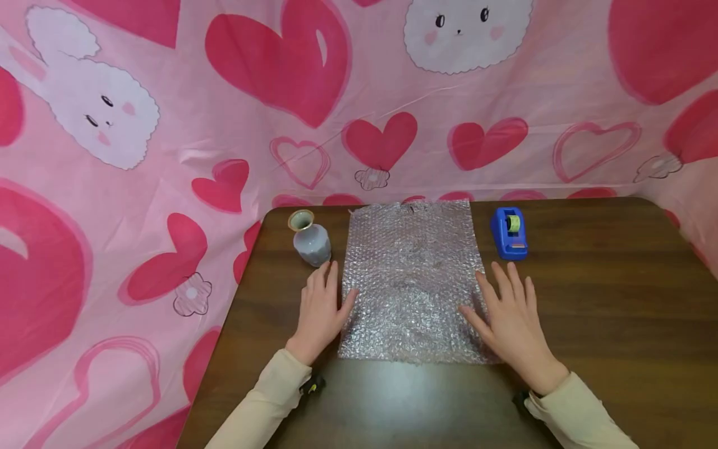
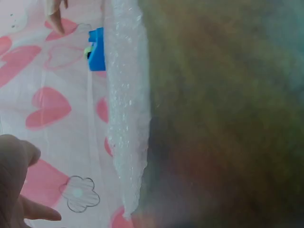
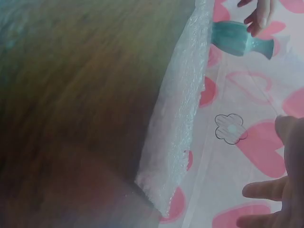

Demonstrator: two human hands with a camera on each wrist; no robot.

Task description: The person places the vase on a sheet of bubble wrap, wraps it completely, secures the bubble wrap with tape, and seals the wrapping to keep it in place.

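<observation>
Here's the left hand (image 1: 321, 312), thumb held apart from its fingers, and the right hand (image 1: 512, 321), fingers spread, both holding nothing, at either side of the wrap (image 1: 412, 280) on the table (image 1: 617, 299). The wrap looks light, soft and slick, best pinched by its side edges; the vase (image 1: 313, 243), just beyond the left fingertips, looks smooth and breakable, so cup its belly.

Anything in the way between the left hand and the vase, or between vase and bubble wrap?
Nothing visible: the left hand is right by the vase, and only a strip of table separates the vase from the bubble wrap.
</observation>
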